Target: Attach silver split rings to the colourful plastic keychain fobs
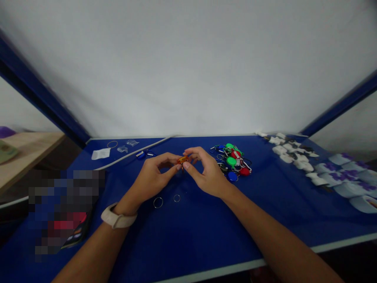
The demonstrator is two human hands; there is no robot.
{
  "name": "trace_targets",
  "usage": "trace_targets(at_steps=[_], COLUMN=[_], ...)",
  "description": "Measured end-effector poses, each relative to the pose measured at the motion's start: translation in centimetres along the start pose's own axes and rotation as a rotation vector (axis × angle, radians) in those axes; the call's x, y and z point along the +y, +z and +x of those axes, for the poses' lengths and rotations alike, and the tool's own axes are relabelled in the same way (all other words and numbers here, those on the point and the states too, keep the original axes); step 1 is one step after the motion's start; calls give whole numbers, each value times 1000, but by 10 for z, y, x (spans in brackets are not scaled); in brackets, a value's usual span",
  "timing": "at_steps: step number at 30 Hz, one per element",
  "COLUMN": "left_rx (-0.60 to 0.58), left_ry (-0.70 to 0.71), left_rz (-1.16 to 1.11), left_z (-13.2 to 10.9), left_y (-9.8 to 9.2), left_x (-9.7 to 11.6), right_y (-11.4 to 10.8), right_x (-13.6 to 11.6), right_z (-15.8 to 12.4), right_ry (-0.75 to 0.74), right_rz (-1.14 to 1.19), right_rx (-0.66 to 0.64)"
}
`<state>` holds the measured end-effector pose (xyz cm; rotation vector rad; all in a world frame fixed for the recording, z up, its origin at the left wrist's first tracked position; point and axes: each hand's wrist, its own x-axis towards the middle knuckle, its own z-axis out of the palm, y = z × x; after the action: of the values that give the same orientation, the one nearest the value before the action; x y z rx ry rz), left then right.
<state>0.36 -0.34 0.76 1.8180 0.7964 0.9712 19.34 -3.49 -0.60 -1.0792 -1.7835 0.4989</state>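
Between the fingertips of both hands is a small shiny orange piece [183,159]; the fingers cover part of it, and its exact kind does not show. My left hand [153,175], with a pale band on the wrist, pinches it from the left. From the other side my right hand [206,171] grips it with thumb and fingers. Below the hands lie two thin metal rings, a larger ring [158,203] and a smaller ring [176,198]. A pile of red, green and blue round keychains [231,161] with metal clips lies to the right.
Behind my left hand is a blue keychain [141,155]. A white cable [135,152], white paper [101,153], clear plastic bits [132,143] and a rubber band [112,144] lie farther left. Several white bundles [290,151] and white rolls [349,184] line the right. Blurred items [70,204] cover the left.
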Motion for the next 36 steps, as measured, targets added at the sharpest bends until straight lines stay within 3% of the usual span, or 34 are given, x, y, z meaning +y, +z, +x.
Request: trace_targets(at_steps=[6, 19, 26, 36], left_rx=[28, 55, -79, 38], left_ry=[-87, -65, -71, -109], left_rz=[-152, -108, -178, -275], left_z=[0, 1, 0, 1], left_y=[1, -4, -4, -2], left_x=[0, 1, 4, 5], right_y=[3, 0, -1, 0], right_x=[1, -3, -3, -2], right_z=[-2, 1, 2, 2], right_ry=[81, -43, -15, 57], right_rz=[-95, -55, -14, 4], right_rx=[-193, 31, 49, 50])
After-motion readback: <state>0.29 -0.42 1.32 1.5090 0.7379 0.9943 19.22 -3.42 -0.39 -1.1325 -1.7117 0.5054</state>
